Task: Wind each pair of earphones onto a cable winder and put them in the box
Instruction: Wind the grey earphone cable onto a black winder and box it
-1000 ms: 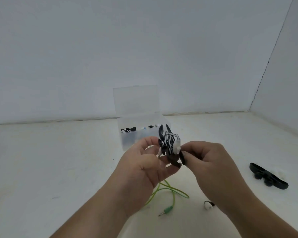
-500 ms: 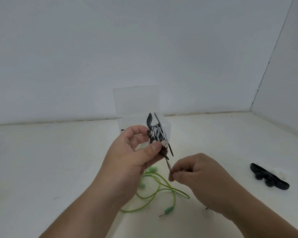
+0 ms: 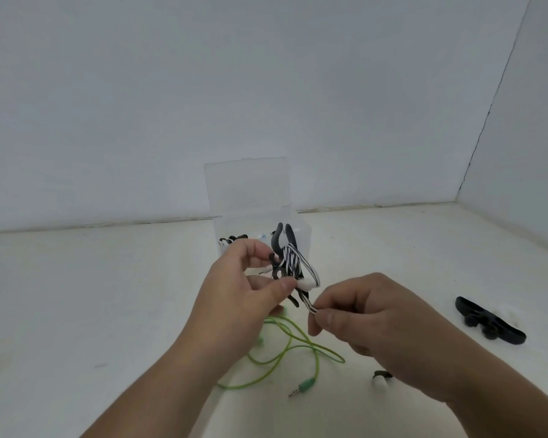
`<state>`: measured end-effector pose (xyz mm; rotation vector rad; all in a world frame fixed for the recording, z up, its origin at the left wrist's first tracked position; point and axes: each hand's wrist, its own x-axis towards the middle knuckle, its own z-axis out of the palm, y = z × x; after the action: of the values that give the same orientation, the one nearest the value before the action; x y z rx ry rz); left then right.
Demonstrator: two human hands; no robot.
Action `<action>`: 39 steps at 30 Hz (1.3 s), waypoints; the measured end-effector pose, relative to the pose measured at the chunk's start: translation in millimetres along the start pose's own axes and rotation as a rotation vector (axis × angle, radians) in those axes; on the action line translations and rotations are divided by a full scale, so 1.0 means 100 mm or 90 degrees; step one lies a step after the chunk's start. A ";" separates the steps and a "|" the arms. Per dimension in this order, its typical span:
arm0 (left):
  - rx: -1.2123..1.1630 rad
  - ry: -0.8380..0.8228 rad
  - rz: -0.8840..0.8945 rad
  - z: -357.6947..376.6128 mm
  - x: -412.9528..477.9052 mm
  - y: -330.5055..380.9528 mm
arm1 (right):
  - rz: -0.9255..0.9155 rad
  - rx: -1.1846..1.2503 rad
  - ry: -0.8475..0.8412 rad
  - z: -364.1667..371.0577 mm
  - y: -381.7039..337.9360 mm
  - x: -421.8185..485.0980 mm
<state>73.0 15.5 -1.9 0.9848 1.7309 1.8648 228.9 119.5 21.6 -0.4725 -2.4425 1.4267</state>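
While left hand (image 3: 234, 298) pinches the winder (image 3: 279, 240) between thumb and fingertips, right hand (image 3: 361, 317) pinches the free tail of the striped cable (image 3: 293, 262), just below and right of the left thumb. Wound pair is held in the air, not yet in the box (image 3: 302, 238), which stands open just beyond the left hand.

Risks (judgement only): tail looks short and taut. Pull harder and the wraps could slide off the prongs, or the winder could twist out of so light a pinch. Slacken it and the last turns may spring loose. Left untucked, the end would likely unwind in the box. Green earphones (image 3: 285, 346) lie loose on the surface (image 3: 108, 311) under both hands; a dropped winder could snag there.

Materials: winder black, matte, looks rubbery, two curved prongs on top. Cable flat, banded black and white, ribbon-like. White piece (image 3: 307, 283) at the bundle's lower edge (bud or plug, cannot tell). Box clear plastic, lid (image 3: 247, 184) upright. Another black winder, the spare (image 3: 487, 320), lies well right of the right hand.
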 end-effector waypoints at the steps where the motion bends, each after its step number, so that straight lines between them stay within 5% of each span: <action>1: 0.028 -0.002 0.012 0.01 0.00 -0.01 | -0.012 0.018 -0.009 0.00 0.00 0.00; 5: 0.029 -0.020 0.040 0.01 0.00 -0.01 | -0.052 0.145 -0.030 -0.04 -0.01 -0.02; 10: 0.030 -0.144 0.041 -0.04 0.01 -0.05 | -0.094 0.283 0.075 -0.17 -0.04 -0.07; 16: -0.085 -0.298 0.002 0.05 -0.06 -0.02 | -0.060 0.224 0.266 -0.26 0.07 -0.01; 24: -0.156 -0.301 -0.035 0.04 -0.06 -0.04 | -0.060 0.151 0.365 -0.26 0.14 0.03; 31: -0.247 -0.369 -0.048 0.05 -0.08 -0.02 | 0.054 0.102 0.257 -0.19 0.18 0.06; 39: -0.277 -0.160 -0.025 0.06 -0.02 -0.03 | 0.142 0.015 -0.036 0.09 0.09 0.08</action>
<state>78.2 18.3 -5.2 0.9485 1.1288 1.8867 219.8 119.9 9.9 -0.7293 -2.4775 1.5726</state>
